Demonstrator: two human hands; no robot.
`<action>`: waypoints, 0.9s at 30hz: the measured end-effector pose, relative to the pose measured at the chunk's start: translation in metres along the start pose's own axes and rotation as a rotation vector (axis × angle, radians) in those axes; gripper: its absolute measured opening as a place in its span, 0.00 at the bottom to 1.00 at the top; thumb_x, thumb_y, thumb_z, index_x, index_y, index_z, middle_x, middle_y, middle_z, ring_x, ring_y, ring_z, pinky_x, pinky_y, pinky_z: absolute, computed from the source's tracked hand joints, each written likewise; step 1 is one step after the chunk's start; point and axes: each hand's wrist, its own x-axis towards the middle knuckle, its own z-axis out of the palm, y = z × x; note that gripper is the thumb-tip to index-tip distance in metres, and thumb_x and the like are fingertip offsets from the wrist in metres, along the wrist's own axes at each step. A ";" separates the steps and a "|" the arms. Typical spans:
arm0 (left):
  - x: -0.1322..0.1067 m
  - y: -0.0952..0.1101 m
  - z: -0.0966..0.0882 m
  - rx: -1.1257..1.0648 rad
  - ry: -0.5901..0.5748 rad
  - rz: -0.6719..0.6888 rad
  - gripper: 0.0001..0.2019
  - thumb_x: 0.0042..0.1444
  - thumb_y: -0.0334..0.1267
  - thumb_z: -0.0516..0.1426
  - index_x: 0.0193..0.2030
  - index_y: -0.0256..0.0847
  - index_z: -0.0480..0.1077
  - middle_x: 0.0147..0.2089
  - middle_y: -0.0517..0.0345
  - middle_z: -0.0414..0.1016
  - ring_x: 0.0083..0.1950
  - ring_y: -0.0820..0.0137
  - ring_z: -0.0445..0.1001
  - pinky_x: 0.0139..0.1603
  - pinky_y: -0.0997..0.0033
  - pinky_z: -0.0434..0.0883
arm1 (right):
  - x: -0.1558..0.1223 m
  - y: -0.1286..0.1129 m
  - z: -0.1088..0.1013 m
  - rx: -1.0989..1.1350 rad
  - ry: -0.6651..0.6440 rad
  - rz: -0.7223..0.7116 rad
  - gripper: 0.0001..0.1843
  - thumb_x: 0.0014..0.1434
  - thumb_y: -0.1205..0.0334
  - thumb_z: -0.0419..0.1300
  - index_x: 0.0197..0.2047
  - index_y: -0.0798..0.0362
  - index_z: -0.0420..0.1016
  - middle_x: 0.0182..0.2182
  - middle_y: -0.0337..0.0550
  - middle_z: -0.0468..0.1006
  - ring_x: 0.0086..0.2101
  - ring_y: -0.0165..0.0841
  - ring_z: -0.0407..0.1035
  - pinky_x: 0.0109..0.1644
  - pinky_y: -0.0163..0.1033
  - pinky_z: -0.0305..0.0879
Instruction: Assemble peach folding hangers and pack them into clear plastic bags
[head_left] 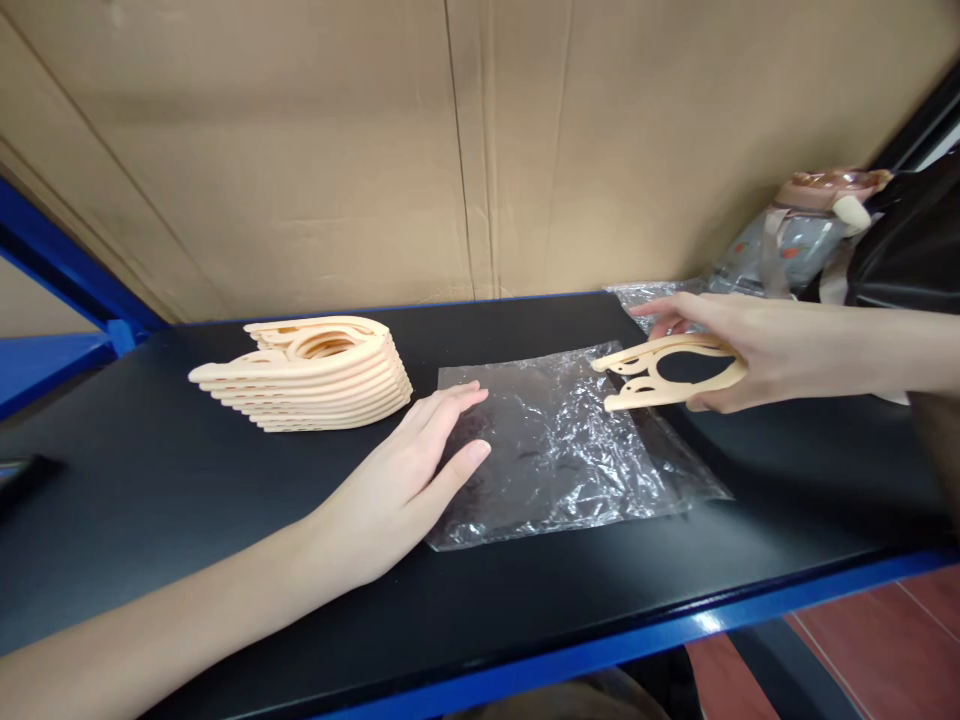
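A clear plastic bag [555,450] lies flat on the black tabletop, wrinkled and shiny on its right half. My left hand [420,465] rests at the bag's left edge, fingers stretched out and holding nothing. In my right hand [739,345] is a cream folding hanger [667,370], folded up, its two arm tips pointing left above the bag's right side. The hand grips the hanger's rounded end. To the left of my left hand stands a neat stack of several matching folded hangers [322,380].
Behind my right hand lies more clear plastic [652,292]. A water bottle [795,235] with a strap leans at the back right beside a black bag [911,240]. Cardboard [300,150] walls the back. A dark flat object [19,475] sits at the left edge.
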 end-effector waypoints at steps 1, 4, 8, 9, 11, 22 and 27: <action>0.000 0.000 0.000 0.003 -0.002 -0.003 0.23 0.69 0.51 0.45 0.67 0.47 0.57 0.69 0.54 0.61 0.70 0.59 0.59 0.70 0.51 0.59 | 0.000 0.000 -0.002 -0.014 -0.106 -0.039 0.42 0.45 0.59 0.70 0.64 0.44 0.65 0.49 0.50 0.79 0.40 0.40 0.77 0.37 0.38 0.70; -0.001 0.003 0.001 0.005 0.002 -0.008 0.24 0.69 0.51 0.45 0.67 0.47 0.58 0.69 0.54 0.62 0.69 0.59 0.60 0.70 0.52 0.60 | 0.000 0.002 -0.005 -0.079 -0.236 -0.076 0.44 0.51 0.57 0.67 0.68 0.41 0.54 0.56 0.49 0.73 0.48 0.43 0.74 0.43 0.41 0.70; -0.001 0.005 0.001 -0.009 -0.004 -0.004 0.24 0.68 0.52 0.45 0.67 0.47 0.58 0.69 0.54 0.62 0.69 0.59 0.60 0.70 0.51 0.59 | 0.001 -0.003 0.003 -0.064 -0.293 -0.087 0.39 0.53 0.52 0.66 0.65 0.44 0.58 0.55 0.51 0.73 0.49 0.45 0.72 0.45 0.43 0.70; -0.001 0.005 0.001 -0.010 -0.010 -0.004 0.24 0.68 0.52 0.45 0.67 0.47 0.57 0.69 0.54 0.61 0.69 0.59 0.59 0.70 0.51 0.58 | 0.003 -0.006 0.007 -0.045 -0.319 -0.085 0.36 0.54 0.51 0.65 0.64 0.45 0.60 0.54 0.51 0.74 0.48 0.46 0.72 0.45 0.44 0.70; -0.001 0.004 0.001 -0.009 -0.012 -0.001 0.24 0.69 0.52 0.45 0.67 0.47 0.57 0.69 0.54 0.61 0.69 0.59 0.59 0.70 0.51 0.58 | 0.006 -0.015 0.015 -0.012 -0.344 -0.082 0.33 0.55 0.49 0.64 0.62 0.47 0.63 0.52 0.51 0.75 0.47 0.46 0.72 0.45 0.47 0.70; -0.001 0.006 0.001 -0.025 0.004 -0.007 0.23 0.69 0.51 0.44 0.66 0.47 0.58 0.69 0.54 0.61 0.69 0.59 0.59 0.70 0.51 0.58 | 0.013 -0.013 0.023 0.062 -0.300 -0.156 0.38 0.53 0.42 0.64 0.64 0.43 0.62 0.53 0.47 0.76 0.47 0.48 0.74 0.43 0.51 0.72; 0.000 0.004 -0.001 -0.035 -0.013 -0.014 0.23 0.69 0.51 0.44 0.67 0.48 0.56 0.69 0.55 0.60 0.70 0.59 0.59 0.70 0.52 0.59 | 0.012 -0.001 0.022 0.081 -0.343 -0.059 0.39 0.53 0.42 0.64 0.66 0.41 0.60 0.46 0.45 0.79 0.40 0.44 0.76 0.38 0.48 0.72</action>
